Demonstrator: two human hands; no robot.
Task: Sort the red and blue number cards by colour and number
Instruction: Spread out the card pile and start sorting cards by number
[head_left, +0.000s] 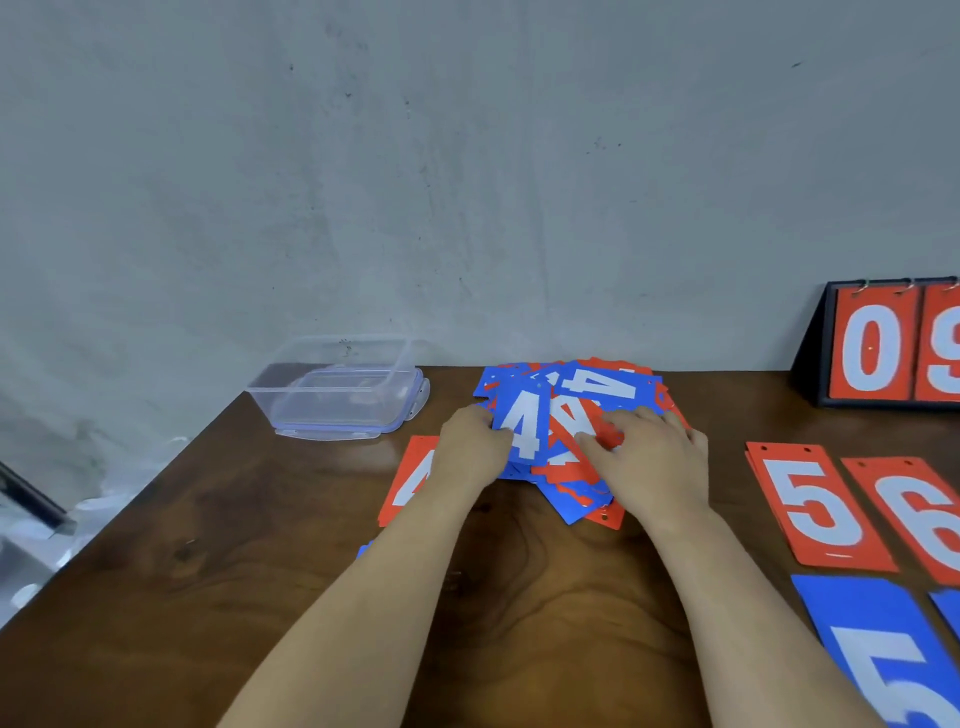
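My left hand (475, 447) pinches the blue 4 card (522, 431) at its left edge. My right hand (652, 462), fingers spread, presses the mixed pile (576, 499) just right of that grip.

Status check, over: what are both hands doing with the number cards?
Left hand grips blue 4 card. Right hand rests on mixed pile. Red 5 stack sorted at right. Nothing blocking.

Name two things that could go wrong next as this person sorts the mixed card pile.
1. The left hand holds a blue 4 card in the loose mixed pile; lifting it may drag overlapping red cards along.
2. The left arm crosses the red 4 card laid aside; a sweep could shift it.
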